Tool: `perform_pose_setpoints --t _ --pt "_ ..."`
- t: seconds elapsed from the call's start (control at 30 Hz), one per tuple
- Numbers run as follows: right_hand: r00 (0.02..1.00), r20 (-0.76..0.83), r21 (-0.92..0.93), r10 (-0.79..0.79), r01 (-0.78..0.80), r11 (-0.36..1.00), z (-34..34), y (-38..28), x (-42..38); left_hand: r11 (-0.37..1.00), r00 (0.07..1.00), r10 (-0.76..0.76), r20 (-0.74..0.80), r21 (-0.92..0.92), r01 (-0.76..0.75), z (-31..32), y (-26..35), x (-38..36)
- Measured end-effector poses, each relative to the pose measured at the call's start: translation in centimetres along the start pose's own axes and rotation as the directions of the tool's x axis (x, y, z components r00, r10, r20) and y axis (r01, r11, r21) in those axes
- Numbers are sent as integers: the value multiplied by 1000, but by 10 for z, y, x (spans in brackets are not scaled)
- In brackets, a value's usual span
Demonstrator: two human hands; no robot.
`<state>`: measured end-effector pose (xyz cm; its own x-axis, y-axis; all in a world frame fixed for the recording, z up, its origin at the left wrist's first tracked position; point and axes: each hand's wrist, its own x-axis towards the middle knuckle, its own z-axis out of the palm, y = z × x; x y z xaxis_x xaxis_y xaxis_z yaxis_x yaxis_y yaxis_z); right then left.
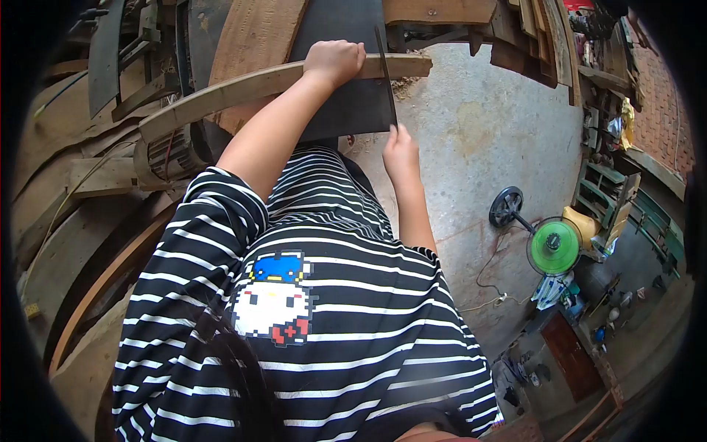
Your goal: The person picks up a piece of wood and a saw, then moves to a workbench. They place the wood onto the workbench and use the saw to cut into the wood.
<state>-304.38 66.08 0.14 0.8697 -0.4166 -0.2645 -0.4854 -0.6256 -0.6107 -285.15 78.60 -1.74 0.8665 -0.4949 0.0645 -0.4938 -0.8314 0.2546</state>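
A long, slightly curved wooden board (pixel 243 88) lies across a dark flat work surface (pixel 357 110), its right end sticking out past the surface's edge. My left hand (pixel 335 62) is closed around the board near its right part. Lower and to the right, my right hand (pixel 401 150) is closed on the near end of a thin dark saw blade (pixel 385 74). The blade crosses the board close to its right end and reaches beyond it. Whether the saw has a handle inside my right hand is hidden.
A motor (pixel 177 154) sits under the board's left end. Curved wooden pieces (pixel 70 221) fill the left side. Stacked planks (pixel 526 44) stand at the upper right. A green fan (pixel 554 246) with a round base is on the concrete floor (pixel 471 147) at right.
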Motion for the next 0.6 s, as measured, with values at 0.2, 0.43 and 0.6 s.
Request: perform_pose_setpoints --t 0.2,0.43,0.6 --pt "988 90 -4 125 -125 992 -18 8 -36 998 983 -39 178 -43 47 -3 -1 5" --pt "1000 20 6 -8 8 1000 10 -14 39 998 979 -39 201 -39 48 -5 -1 8" --pt "1000 18 60 5 -6 998 8 -8 24 992 967 -90 239 -69 109 -7 1 9"
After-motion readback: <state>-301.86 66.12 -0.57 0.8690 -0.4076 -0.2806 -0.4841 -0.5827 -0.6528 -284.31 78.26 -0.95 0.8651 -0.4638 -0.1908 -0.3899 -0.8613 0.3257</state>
